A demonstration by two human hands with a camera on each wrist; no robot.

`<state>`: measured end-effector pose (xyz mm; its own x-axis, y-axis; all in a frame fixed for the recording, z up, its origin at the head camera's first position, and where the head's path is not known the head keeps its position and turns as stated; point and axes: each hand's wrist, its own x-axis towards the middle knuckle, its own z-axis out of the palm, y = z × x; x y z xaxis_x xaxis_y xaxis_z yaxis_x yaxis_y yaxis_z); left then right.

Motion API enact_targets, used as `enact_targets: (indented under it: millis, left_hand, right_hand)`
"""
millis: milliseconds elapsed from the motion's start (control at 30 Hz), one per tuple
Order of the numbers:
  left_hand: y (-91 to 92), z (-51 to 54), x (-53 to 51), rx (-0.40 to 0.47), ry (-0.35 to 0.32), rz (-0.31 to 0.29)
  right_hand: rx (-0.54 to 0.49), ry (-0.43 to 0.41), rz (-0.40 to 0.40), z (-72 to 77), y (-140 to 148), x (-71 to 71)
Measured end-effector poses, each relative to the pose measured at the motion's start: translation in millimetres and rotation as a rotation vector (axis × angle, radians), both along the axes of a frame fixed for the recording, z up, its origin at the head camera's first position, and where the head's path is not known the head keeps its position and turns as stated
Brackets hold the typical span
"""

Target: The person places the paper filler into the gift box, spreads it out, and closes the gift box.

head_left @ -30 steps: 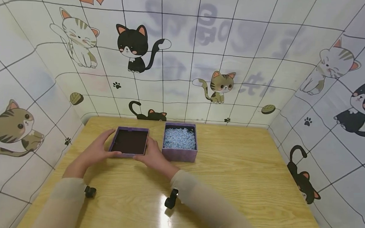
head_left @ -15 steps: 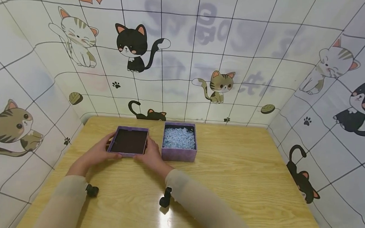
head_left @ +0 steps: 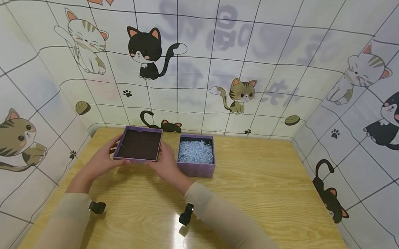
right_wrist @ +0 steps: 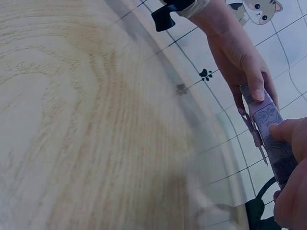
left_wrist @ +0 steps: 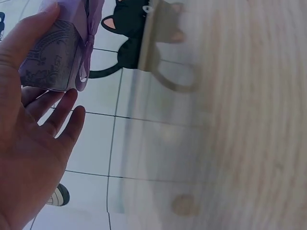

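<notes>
In the head view both hands hold a purple box lid [head_left: 138, 144], its dark inside facing up and tilted toward me, raised off the table. My left hand [head_left: 100, 159] grips its left side, with the thumb along the near wall. The right hand [head_left: 169, 167] grips the opposite side, also with its thumb on the near wall. A purple ribbon [left_wrist: 90, 40] hangs on the lid's underside in the left wrist view. To the right stands an open purple box [head_left: 196, 170] filled with pale blue shredded paper [head_left: 196, 152].
A light wooden table [head_left: 256, 192] lies under everything. Cat-printed sheeting [head_left: 195, 65] encloses its back and both sides. Black camera mounts [head_left: 185, 215] sit on both wrists.
Both hands have lifted the lid from near the table, up and slightly left, after a small shift earlier. The open box has stayed where it was.
</notes>
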<state>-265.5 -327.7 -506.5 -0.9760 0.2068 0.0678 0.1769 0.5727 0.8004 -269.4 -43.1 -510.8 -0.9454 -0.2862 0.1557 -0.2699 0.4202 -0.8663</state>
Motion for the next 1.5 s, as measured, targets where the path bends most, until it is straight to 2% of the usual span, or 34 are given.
enact_targets:
  millis: [367, 500, 633, 800, 933, 1267, 1500]
  left_hand:
    - [4.3, 18.8, 5.8, 0.058, 0.054, 0.032]
    - [8.7, 21.8, 5.6, 0.066, 0.094, 0.040]
    - [16.9, 22.6, 5.3, 0.066, 0.114, 0.035]
    - [32.7, 23.6, 5.3, 0.091, 0.127, 0.025]
    - [47.0, 23.4, 2.8, 0.100, 0.151, -0.006]
    - [80.7, 16.7, -3.9, 0.105, 0.220, -0.105]
    - [105.4, 16.2, -7.7, 0.099, 0.259, -0.183]
  right_hand:
    - [-0.004, 0.083, 0.032, 36.3, 6.7, 2.0]
    - [-0.024, 0.067, 0.060, 48.8, 12.3, 3.3]
    - [0.017, 0.038, 0.050, 56.2, 23.7, 4.1]
    - [0.100, 0.029, 0.037, 58.9, 44.7, 4.1]
    - [0.131, 0.031, 0.040, 59.4, 64.7, 6.1]
    - [0.125, 0.014, 0.054, 59.2, 114.4, 13.5]
    - [0.111, 0.046, 0.030, 58.8, 148.3, 16.7]
